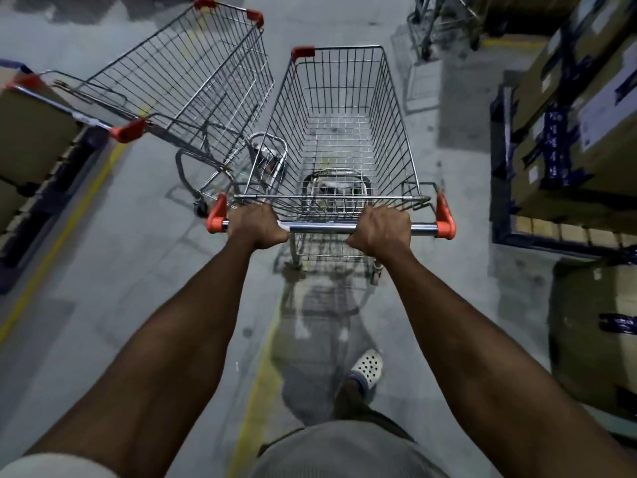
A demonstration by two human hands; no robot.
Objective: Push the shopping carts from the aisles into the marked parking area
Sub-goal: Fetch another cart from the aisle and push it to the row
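Warehouse aisle, grey floor (144, 270) with yellow lines. Cart (341, 132) at frame centre, empty. Left hand (256, 226) and right hand (379, 229) both clenched round handle (320, 229), spread apart, likely for steering. Second cart (179, 74) upper left, angled, just beside. Boxes (579, 132) at right.

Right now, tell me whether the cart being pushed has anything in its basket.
No, the basket of the pushed cart holds nothing; only wire mesh and the floor beneath show.

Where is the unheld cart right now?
Head view, ahead on the left: the unheld cart stands angled beside the left side of the pushed cart, with cardboard boxes further left.
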